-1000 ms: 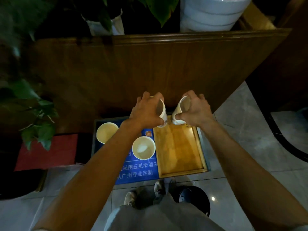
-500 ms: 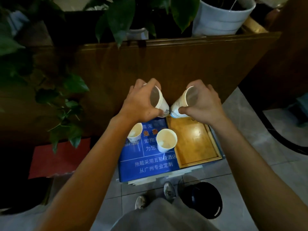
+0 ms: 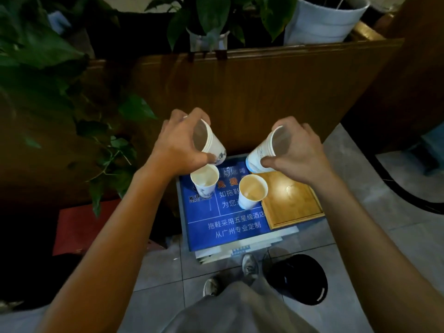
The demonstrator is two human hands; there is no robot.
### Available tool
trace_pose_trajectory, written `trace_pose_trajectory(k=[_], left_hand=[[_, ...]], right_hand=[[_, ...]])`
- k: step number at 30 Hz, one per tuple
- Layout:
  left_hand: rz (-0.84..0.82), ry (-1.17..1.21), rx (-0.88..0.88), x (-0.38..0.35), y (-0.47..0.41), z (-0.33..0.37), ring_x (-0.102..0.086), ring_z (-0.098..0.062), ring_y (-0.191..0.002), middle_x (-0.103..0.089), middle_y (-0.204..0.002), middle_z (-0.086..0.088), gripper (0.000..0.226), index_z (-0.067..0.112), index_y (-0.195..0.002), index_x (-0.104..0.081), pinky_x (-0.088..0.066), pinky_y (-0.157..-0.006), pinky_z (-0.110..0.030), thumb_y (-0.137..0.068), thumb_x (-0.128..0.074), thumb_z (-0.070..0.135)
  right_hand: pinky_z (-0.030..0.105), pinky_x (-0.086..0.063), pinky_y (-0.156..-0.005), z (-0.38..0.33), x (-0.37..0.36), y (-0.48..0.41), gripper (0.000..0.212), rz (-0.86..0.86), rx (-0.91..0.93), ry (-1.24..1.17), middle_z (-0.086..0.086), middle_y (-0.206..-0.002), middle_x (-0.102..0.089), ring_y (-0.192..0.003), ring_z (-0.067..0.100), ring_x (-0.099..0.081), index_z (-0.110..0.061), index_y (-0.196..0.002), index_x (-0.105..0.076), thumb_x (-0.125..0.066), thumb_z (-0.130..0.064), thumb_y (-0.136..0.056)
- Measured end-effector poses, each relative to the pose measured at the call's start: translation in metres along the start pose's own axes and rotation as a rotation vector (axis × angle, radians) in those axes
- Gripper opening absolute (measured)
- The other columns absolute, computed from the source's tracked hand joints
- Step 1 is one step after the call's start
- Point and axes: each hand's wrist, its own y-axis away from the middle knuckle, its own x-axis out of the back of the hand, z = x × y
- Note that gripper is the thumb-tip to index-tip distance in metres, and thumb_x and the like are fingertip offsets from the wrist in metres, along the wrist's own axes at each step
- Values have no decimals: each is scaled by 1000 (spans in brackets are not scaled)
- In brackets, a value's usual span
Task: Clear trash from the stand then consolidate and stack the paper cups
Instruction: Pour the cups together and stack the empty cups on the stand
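While both tilt at frame centre, left hand (image 3: 179, 146) grips one paper cup (image 3: 207, 143), right hand (image 3: 296, 150) another cup (image 3: 265, 152); thin walls probably crush easily, so hold lightly mid-wall.

I stood in what looked like a hotel or guest lounge rather than a home. Below centre, a blue printed sign (image 3: 228, 219) lay flat on a low stand, its white Chinese lettering mentioning slippers and five-star hotels. A small bamboo tray (image 3: 292, 200) sat on its right side, and disposable paper cups (image 3: 252, 192) stood on the sign. Across the upper frame ran a dark wood partition (image 3: 252, 92) topped with potted plants, a big white planter (image 3: 324, 22) at upper right. Grey floor tiles (image 3: 165, 275) and a black waste bin (image 3: 298, 280) filled the bottom.
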Motion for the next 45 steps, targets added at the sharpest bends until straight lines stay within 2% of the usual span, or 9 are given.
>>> trace_pose_trajectory(k=[4, 7, 10, 16, 25, 29, 37, 45], left_hand=[[-23, -49, 7, -9, 5, -10, -41, -28, -116, -40, -124, -3, 69, 40, -113, -44, -37, -84, -37, -57, -85, 39], [-37, -85, 33, -20, 7, -18, -40, -27, -116, -40, -124, -3, 70, 41, -113, -43, -37, -83, -37, -58, -86, 37], [-73, -93, 46, -34, 8, -27, -41, -27, -115, -42, -124, -4, 71, 41, -112, -42, -39, -81, -36, -57, -87, 36], [-115, -148, 76, -63, 7, -38, -42, -30, -116, -42, -125, -6, 72, 37, -115, -42, -41, -78, -36, -58, -86, 36], [-186, -165, 119, -78, 14, -47, -43, -29, -113, -42, -123, -4, 71, 36, -115, -44, -44, -76, -36, -57, -85, 37], [-213, -200, 141, -79, 17, -50, -44, -29, -116, -43, -125, -4, 75, 36, -118, -42, -45, -77, -36, -56, -86, 36], [-269, -211, 173, -81, 27, -49, -43, -31, -121, -43, -127, -2, 78, 40, -119, -40, -47, -78, -38, -57, -86, 39], [-337, -194, 154, -79, 34, -39, -43, -33, -127, -41, -134, -4, 80, 34, -126, -42, -51, -86, -43, -60, -85, 39]], right_hand=[[27, -40, -63, 7, -9, 4, 74, -39, -19, 16, -2, -103, -47, -89, 20, -51, -46, -107, -44, -80, -49, -43], [27, -39, -63, 11, -18, 6, 72, -82, -6, 53, 0, -105, -51, -91, 21, -50, -44, -107, -43, -82, -47, -45], [34, -45, -72, 15, -27, 10, 72, -113, -17, 68, 0, -104, -48, -91, 22, -50, -43, -107, -44, -85, -43, -49], [30, -39, -72, 23, -43, 15, 72, -164, 0, 91, 2, -108, -49, -98, 22, -48, -37, -109, -43, -87, -40, -52], [35, -49, -73, 33, -58, 15, 75, -203, -28, 91, 4, -110, -47, -103, 31, -51, -38, -113, -44, -87, -39, -52], [31, -45, -71, 36, -64, 16, 77, -224, -40, 84, -1, -108, -42, -105, 29, -50, -38, -115, -43, -88, -39, -52], [28, -37, -69, 38, -75, 15, 78, -255, -54, 98, 2, -112, -46, -108, 28, -48, -38, -116, -43, -89, -41, -52], [31, -48, -75, 42, -84, 16, 83, -286, -69, 113, 5, -120, -48, -109, 32, -53, -38, -119, -43, -90, -40, -51]])
